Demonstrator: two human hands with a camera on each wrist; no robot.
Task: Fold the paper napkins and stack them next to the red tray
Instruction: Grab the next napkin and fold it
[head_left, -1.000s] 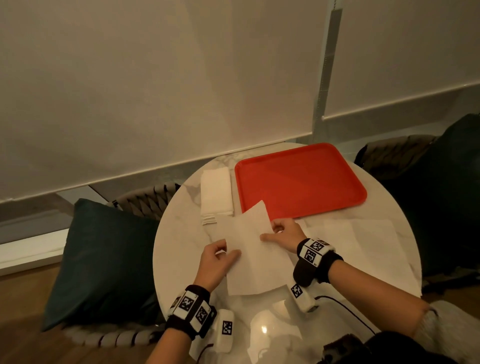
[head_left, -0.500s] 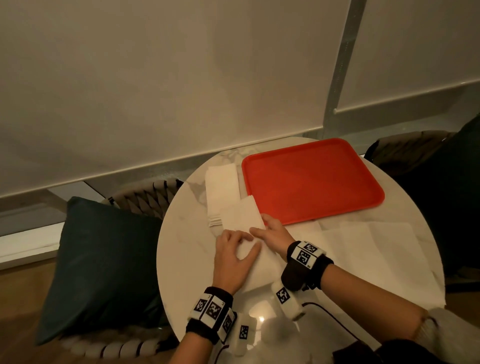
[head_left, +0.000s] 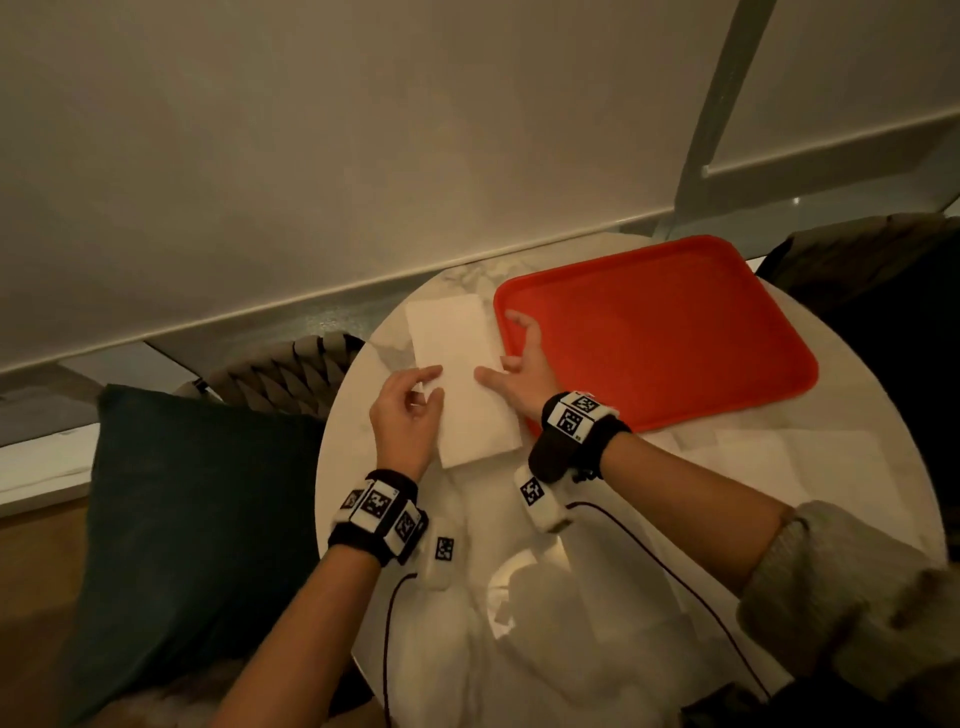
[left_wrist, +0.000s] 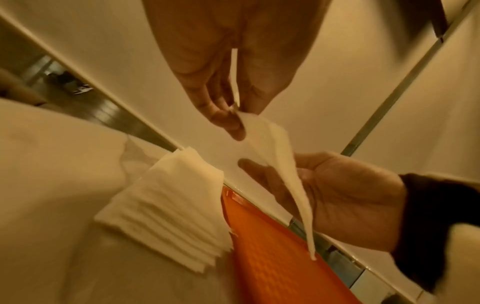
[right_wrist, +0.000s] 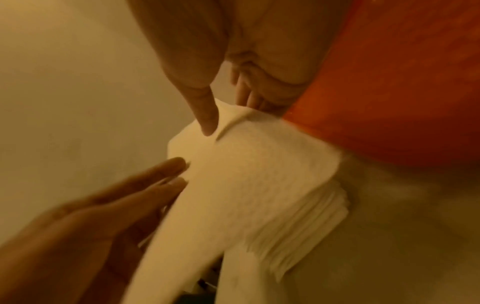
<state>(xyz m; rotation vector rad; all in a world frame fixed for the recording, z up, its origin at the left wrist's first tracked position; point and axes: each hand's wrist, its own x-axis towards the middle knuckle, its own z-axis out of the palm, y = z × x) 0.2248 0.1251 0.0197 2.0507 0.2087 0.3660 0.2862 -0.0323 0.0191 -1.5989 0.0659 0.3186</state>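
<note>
A folded white napkin hangs between both hands, its far end over the stack of folded napkins left of the red tray. My left hand pinches the napkin's left edge between thumb and fingers. My right hand holds the right edge, thumb on top and fingers beneath, next to the tray's left rim. In the left wrist view the napkin is lifted off the stack. In the right wrist view it partly covers the stack.
Unfolded napkins lie spread over the right and near part of the round marble table. A dark cushion sits on a wicker chair at the left; another chair stands far right. A wall runs close behind.
The open sheet has been folded into a narrow rectangle. Both hands have carried it away from me, toward the stack beside the tray.
</note>
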